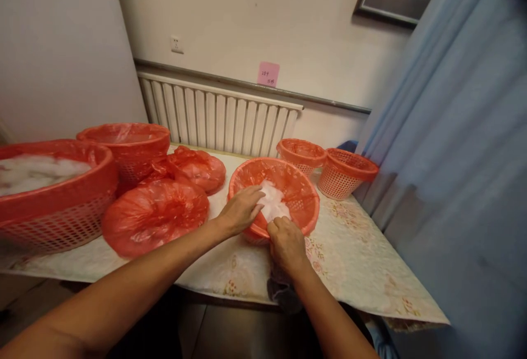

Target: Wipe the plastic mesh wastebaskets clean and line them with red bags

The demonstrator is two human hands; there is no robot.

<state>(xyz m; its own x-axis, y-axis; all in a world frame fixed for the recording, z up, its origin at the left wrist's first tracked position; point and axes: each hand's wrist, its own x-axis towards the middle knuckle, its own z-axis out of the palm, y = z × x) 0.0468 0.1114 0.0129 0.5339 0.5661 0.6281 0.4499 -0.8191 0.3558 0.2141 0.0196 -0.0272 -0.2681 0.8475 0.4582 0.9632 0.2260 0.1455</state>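
Note:
A round red plastic basket (310,213) lined with thin red plastic film stands in front of me, with a clump of white fluffy stuffing (272,201) inside. My left hand (244,209) reaches over its left rim, fingers stretched out and apart at the edge of the stuffing. At the near rim, my right hand (287,242) is closed, knuckles up, beside the stuffing. From under it hangs a dark grey piece of soft cloth (284,293), drooping over the table's front edge. Its upper part is hidden by the hand.
Left are a big basket (61,222) of white stuffing, another lined basket (123,138) and two red plastic bags (156,216). Two small baskets (302,153) (345,175) stand at the back right of the cloth-covered table (358,260). A blue curtain (453,156) borders it.

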